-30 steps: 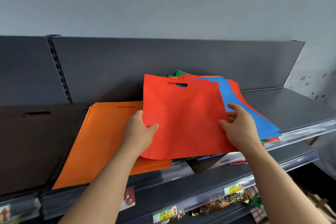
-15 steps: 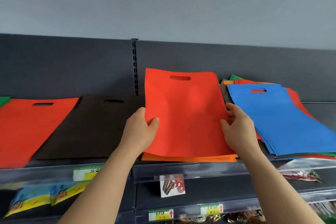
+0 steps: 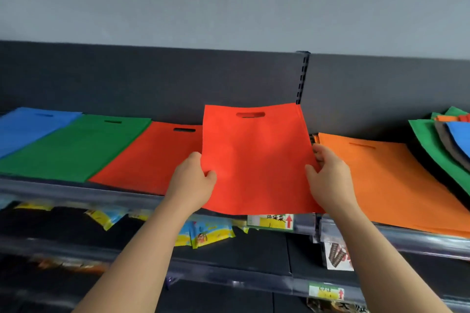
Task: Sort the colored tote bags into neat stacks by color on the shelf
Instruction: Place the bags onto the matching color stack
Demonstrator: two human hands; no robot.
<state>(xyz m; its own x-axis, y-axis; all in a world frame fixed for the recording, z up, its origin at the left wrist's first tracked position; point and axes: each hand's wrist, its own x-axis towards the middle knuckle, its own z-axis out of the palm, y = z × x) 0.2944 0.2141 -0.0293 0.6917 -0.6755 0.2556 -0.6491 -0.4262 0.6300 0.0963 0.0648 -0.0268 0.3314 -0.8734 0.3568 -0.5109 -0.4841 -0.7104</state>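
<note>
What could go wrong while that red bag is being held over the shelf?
The held red bag sits right of the red stack, covering only that stack's right edge; laid down here, it would likely leave an uneven stack.
The left hand and right hand grip only the side edges, so the limp fabric might sag or fold.
Its bottom edge is out over the shelf's front rail; released early, it could slide off.

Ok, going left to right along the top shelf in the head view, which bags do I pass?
blue stack → green stack → red stack → held red bag → orange stack → mixed unsorted pile
</note>
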